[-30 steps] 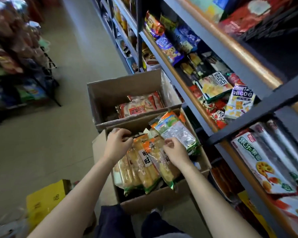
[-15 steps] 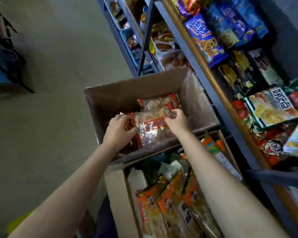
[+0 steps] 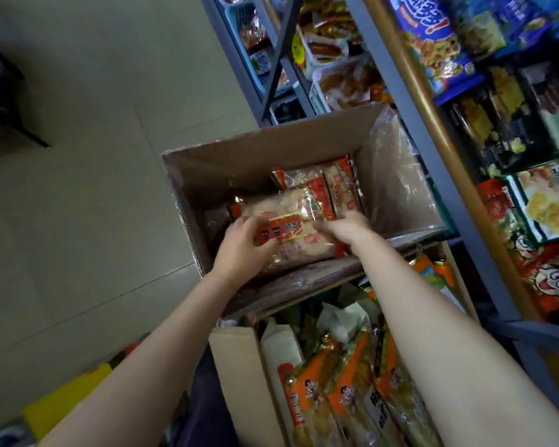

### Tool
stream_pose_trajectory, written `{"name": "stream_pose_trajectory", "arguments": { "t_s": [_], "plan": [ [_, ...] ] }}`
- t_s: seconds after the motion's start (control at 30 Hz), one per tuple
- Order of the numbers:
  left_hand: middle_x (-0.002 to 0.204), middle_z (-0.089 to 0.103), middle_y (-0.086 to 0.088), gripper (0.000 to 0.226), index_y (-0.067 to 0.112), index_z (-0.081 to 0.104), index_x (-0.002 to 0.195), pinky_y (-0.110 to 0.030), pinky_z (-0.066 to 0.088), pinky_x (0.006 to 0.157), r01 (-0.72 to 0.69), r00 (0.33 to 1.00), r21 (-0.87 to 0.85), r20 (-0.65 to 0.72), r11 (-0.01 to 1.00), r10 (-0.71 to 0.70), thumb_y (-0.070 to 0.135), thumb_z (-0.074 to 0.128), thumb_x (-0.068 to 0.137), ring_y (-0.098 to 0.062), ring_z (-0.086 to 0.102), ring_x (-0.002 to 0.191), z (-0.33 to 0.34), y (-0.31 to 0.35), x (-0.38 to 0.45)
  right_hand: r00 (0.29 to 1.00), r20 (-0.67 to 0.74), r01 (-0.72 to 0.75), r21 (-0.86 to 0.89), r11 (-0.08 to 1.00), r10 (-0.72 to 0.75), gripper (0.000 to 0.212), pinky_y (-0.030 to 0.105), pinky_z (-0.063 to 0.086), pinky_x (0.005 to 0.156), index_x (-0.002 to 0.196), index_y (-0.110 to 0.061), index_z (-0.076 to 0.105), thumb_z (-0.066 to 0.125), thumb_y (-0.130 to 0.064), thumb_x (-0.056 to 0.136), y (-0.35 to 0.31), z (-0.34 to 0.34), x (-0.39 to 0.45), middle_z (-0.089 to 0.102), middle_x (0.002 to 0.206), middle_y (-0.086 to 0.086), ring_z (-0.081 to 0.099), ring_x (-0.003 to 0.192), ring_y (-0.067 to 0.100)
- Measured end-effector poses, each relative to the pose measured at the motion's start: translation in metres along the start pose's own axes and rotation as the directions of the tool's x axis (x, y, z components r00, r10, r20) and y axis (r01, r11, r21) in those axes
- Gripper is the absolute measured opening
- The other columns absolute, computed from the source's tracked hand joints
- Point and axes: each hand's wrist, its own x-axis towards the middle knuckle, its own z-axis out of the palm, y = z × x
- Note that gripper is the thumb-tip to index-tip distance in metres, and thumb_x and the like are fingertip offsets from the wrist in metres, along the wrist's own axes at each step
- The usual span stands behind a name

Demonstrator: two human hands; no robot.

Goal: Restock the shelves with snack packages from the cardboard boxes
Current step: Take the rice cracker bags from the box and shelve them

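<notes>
Nearest, a cardboard box holds orange snack packs. Beyond, inside the far cardboard box, the left hand and right hand grip a red-and-clear rice cracker package by its ends, fingers curled over its edges. Stocked shelves stand right.

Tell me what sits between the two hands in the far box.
Head view: the red-labelled rice cracker packet spans the gap; left hand and right hand hold its ends.

Count: cardboard boxes 2; hands 2; red-labelled packages in upper box, 2 visible; orange packages lower box, 3.
</notes>
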Motion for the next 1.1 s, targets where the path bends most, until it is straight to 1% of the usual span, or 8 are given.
{"name": "stream_pose_trajectory", "arguments": {
  "t_s": [0.13, 0.3, 0.4, 0.5, 0.7, 0.93, 1.03, 1.1],
  "plan": [
    [0.12, 0.058, -0.005, 0.036, 0.017, 0.065, 0.123, -0.029, 0.038, 0.1, -0.015, 1.0, 0.002, -0.011, 1.0, 0.015, 0.03, 0.071, 0.09, -0.02, 0.052, 0.117, 0.003, 0.011, -0.006, 0.972, 0.044, 0.225, 0.081, 0.971, -0.229, 0.032, 0.033, 0.053, 0.088, 0.122, -0.022, 0.062, 0.072, -0.025, 0.091, -0.016, 0.001, -0.034, 0.067, 0.114, -0.002, 0.063, 0.106, 0.018],
    [0.076, 0.059, 0.0, 0.033, 0.014, 0.059, 0.073, -0.031, 0.041, 0.068, -0.022, 0.993, -0.093, -0.119, 0.995, 0.011, 0.039, 0.07, 0.091, -0.012, 0.052, 0.073, 0.004, 0.049, -0.035, 0.893, -0.27, 0.438, 0.345, 0.83, -0.36, 0.009, 0.031, 0.056, 0.079, 0.1, -0.027, 0.068, 0.069, -0.024, 0.092, -0.012, -0.035, -0.104, 0.072, 0.099, -0.008, 0.068, 0.095, 0.015],
    [0.085, 0.071, -0.01, 0.047, 0.006, 0.068, 0.088, -0.036, 0.05, 0.076, 0.036, 0.998, -0.364, -0.04, 0.931, -0.054, 0.054, 0.068, 0.089, -0.014, 0.062, 0.075, 0.012, 0.094, -0.071, 0.866, -0.387, 0.5, 0.658, 0.563, -0.317, 0.011, 0.044, 0.056, 0.094, 0.101, -0.032, 0.07, 0.071, -0.029, 0.09, 0.022, -0.072, -0.165, 0.075, 0.106, -0.005, 0.071, 0.103, 0.018],
    [0.116, 0.073, -0.006, 0.047, 0.017, 0.062, 0.117, -0.034, 0.056, 0.088, -0.016, 0.989, -0.675, 0.095, 0.738, 0.109, 0.051, 0.07, 0.086, -0.016, 0.072, 0.1, 0.033, 0.151, -0.128, 0.852, -0.381, 0.469, 0.861, 0.199, -0.358, 0.026, 0.035, 0.057, 0.086, 0.121, -0.014, 0.063, 0.061, -0.018, 0.095, 0.077, -0.107, -0.236, 0.074, 0.111, 0.005, 0.071, 0.103, 0.02],
    [0.127, 0.069, -0.011, 0.048, 0.012, 0.057, 0.134, -0.04, 0.056, 0.093, -0.223, 0.899, -0.833, 0.026, 0.506, 0.438, 0.027, 0.067, 0.089, -0.027, 0.067, 0.116, 0.111, 0.233, -0.279, 0.806, -0.3, 0.436, 0.884, 0.168, -0.51, 0.026, 0.037, 0.053, 0.097, 0.106, -0.021, 0.079, 0.064, -0.019, 0.085, 0.237, -0.134, -0.369, 0.073, 0.116, 0.006, 0.068, 0.11, 0.02],
    [0.122, 0.071, -0.02, 0.054, -0.002, 0.057, 0.134, -0.042, 0.058, 0.086, -0.163, 0.786, -0.748, 0.297, 0.644, 0.543, 0.022, 0.064, 0.086, -0.032, 0.071, 0.105, 0.22, 0.282, -0.437, 0.791, -0.594, 0.59, 0.804, -0.075, -0.149, 0.034, 0.039, 0.056, 0.084, 0.108, -0.018, 0.072, 0.072, -0.039, 0.08, 0.445, -0.193, -0.487, 0.074, 0.106, 0.007, 0.07, 0.094, 0.02],
    [0.112, 0.074, -0.017, 0.042, 0.0, 0.063, 0.125, -0.038, 0.06, 0.079, -0.146, 0.677, -0.716, 0.431, 0.683, 0.596, 0.015, 0.067, 0.087, -0.029, 0.074, 0.095, 0.266, 0.309, -0.498, 0.727, -0.684, 0.684, 0.729, -0.014, -0.061, 0.021, 0.029, 0.058, 0.073, 0.093, -0.024, 0.08, 0.068, -0.036, 0.081, 0.521, -0.215, -0.551, 0.076, 0.097, 0.002, 0.072, 0.085, 0.015],
    [0.114, 0.074, -0.017, 0.039, 0.007, 0.065, 0.122, -0.04, 0.061, 0.08, -0.149, 0.603, -0.68, 0.513, 0.717, 0.612, 0.015, 0.07, 0.084, -0.031, 0.073, 0.099, 0.294, 0.325, -0.534, 0.714, -0.699, 0.699, 0.709, 0.097, -0.04, 0.053, 0.033, 0.058, 0.08, 0.109, -0.019, 0.074, 0.084, -0.051, 0.066, 0.565, -0.222, -0.589, 0.075, 0.108, 0.007, 0.072, 0.097, 0.02]
  ]
}}
